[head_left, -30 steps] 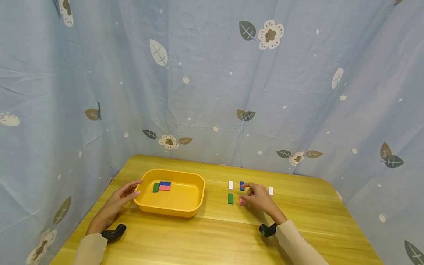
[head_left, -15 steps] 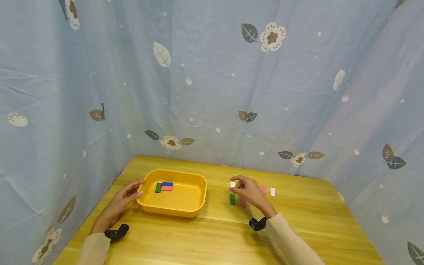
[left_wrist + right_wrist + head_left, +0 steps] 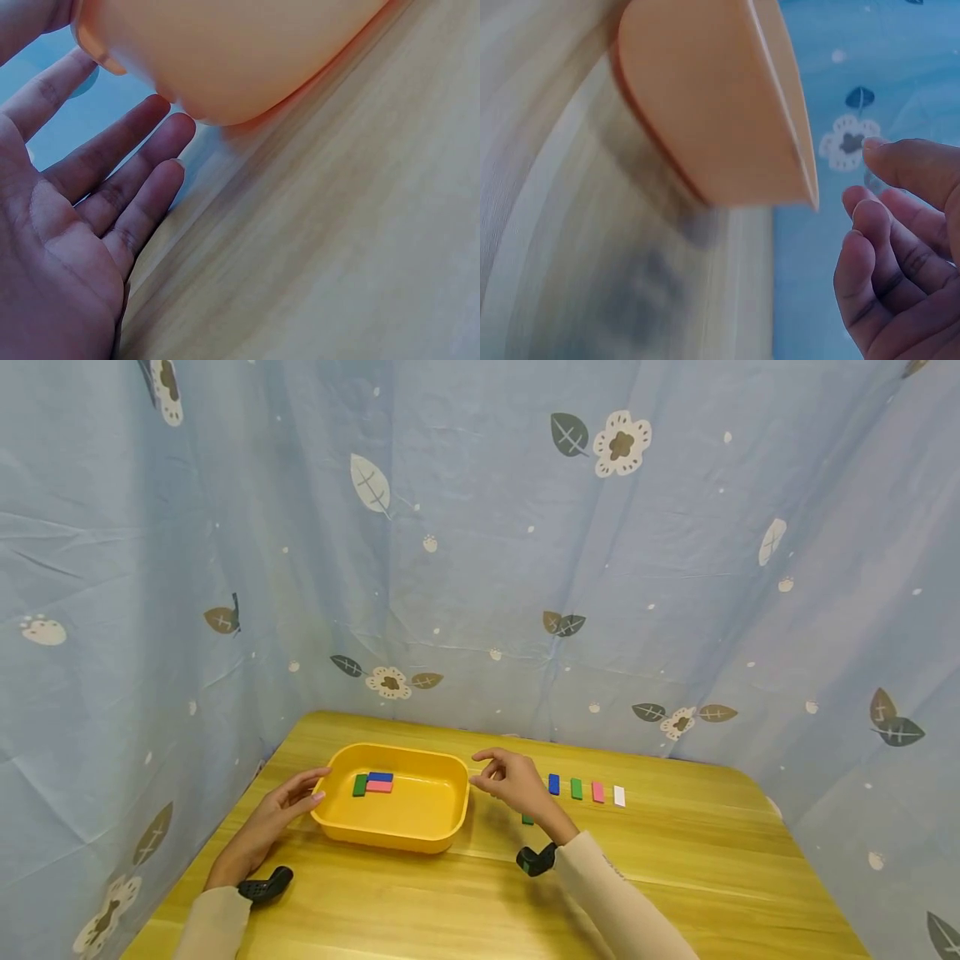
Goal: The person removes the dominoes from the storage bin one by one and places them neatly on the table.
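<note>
A yellow plastic tray [image 3: 390, 839] stands on the wooden table with a green block [image 3: 360, 785], a blue block [image 3: 380, 777] and a pink block [image 3: 379, 787] inside. My left hand [image 3: 273, 818] rests its fingertips on the tray's left rim; in the left wrist view its other fingers extend loosely beside the wall. My right hand [image 3: 513, 785] is raised at the tray's right rim, thumb and index finger bent in a pinch. The white block it gripped is hidden by the fingers, and the right wrist view shows the hand [image 3: 907, 240] beside the tray wall [image 3: 705, 97].
Right of the right hand, a blue block [image 3: 553, 784], a green block [image 3: 576, 788], a pink block [image 3: 597, 792] and a white block [image 3: 618, 796] lie in a row. Another green block [image 3: 528, 819] lies partly behind the right wrist. A patterned curtain [image 3: 487, 568] surrounds the table [image 3: 390, 902].
My right hand reached to the left end of the row, pinched the white block there and moved left to the tray's right rim. The left hand stayed at the tray.
</note>
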Tool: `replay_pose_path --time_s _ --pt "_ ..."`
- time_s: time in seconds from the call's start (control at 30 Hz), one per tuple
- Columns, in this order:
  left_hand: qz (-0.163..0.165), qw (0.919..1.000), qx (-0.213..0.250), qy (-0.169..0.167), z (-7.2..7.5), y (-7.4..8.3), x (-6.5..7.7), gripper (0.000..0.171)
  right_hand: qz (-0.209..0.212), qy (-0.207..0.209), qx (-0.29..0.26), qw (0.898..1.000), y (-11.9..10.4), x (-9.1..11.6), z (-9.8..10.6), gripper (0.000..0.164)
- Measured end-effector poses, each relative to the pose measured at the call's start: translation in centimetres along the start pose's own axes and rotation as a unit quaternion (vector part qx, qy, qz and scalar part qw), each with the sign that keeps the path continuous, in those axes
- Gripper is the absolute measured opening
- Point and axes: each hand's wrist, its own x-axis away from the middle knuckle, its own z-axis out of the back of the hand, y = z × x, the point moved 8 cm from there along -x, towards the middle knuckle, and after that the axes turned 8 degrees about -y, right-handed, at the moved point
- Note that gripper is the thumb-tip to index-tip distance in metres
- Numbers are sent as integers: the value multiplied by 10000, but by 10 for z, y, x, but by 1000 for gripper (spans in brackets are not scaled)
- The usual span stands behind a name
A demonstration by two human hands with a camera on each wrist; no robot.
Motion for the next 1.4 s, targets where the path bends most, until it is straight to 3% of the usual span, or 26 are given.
replay_pose_path --time_s 0.5,0.87,1.13,1.4 --pt "-66 10000 -19 -17 0 3 1 57 104 -190 -76 9997 -30 -33 -52 32" --pt "-54 10000 -10 3 0 0 -1 56 -116 -374 -388 9985 -38 -54 -86 35" --pt "-51 10000 -14 17 0 1 -1 56 -141 -469 -243 9985 -45 -66 -106 35" --pt "-143 9999 -56 56 0 2 0 55 -324 -803 -783 9932 -45 -71 -131 42"
